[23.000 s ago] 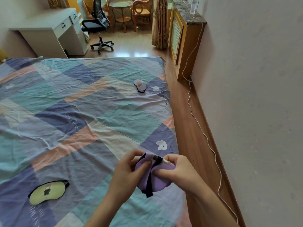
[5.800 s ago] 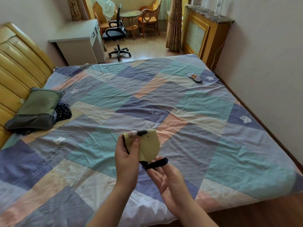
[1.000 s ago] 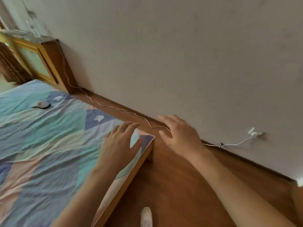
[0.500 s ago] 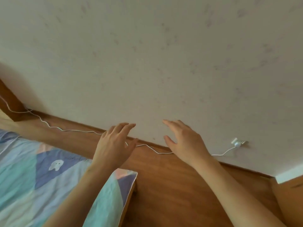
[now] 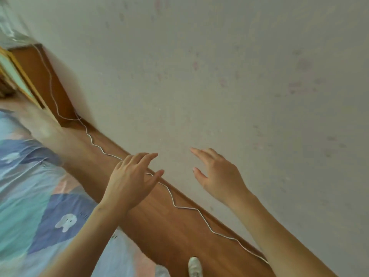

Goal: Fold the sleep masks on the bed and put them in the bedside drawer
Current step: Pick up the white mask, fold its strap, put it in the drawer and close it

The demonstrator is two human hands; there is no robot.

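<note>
both hands empty: left hand (image 5: 130, 181) and right hand (image 5: 216, 174) spread, over floor (image 5: 169, 226) beside bed (image 5: 40, 206). no mask or drawer visible, progress unclear.

The bed (image 5: 30, 196) fills the lower left of the view, its edge running along the wooden floor. Its cover is a rumpled patchwork of teal, blue, lilac and peach, with a small white cartoon figure printed on a blue patch.

Pale speckled wall (image 5: 219, 76), wooden floor (image 5: 159, 226), white cable (image 5: 185, 207), wooden cabinet (image 5: 40, 76)
</note>
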